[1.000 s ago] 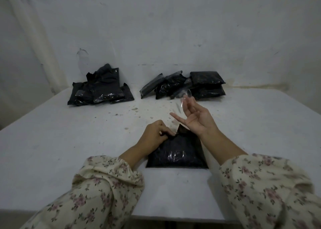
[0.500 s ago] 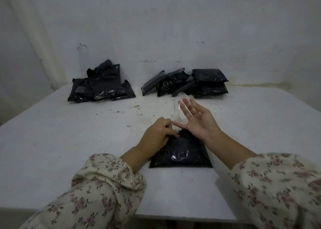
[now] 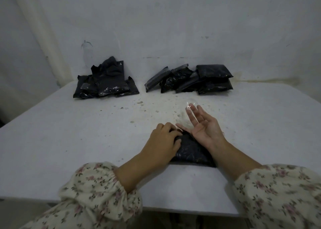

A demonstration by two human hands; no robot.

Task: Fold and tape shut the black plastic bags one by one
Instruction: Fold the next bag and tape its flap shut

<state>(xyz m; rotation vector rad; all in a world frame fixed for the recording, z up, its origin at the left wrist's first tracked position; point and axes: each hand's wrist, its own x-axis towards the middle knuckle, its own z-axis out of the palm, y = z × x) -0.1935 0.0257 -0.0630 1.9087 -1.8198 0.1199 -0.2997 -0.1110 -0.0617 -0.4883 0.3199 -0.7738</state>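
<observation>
Left hand: curled down over the folded mouth of the black bag, gripping the fold and pinning it flat against the table. Right hand: spread wide, palm up, grasping nothing, with a strip of clear tape clinging to the raised fingertips and one finger stretched left, down at the fold just beside the left fingertips. Likely about to lay the tape across the fold. Main hazard: tape this thin and clear, hanging loose off the fingertips, apt to curl back on itself or cling to skin before reaching the plastic, spoiling the piece. Second hazard: easing off with the left too soon, letting the slick, springy fold pop open and loosen the contents. Third: landing the strip on the left fingers instead of the seam, given such crowding over the fold. Also possible: weak adhesion from specks of grit scattered just beyond the hands. Farther out, against the wall: left pile of bags with loose, upstanding tops, apparently unsealed, and right pile of flatter packets, apparently done; both well apart from the work, so little chance of a knock.
</observation>
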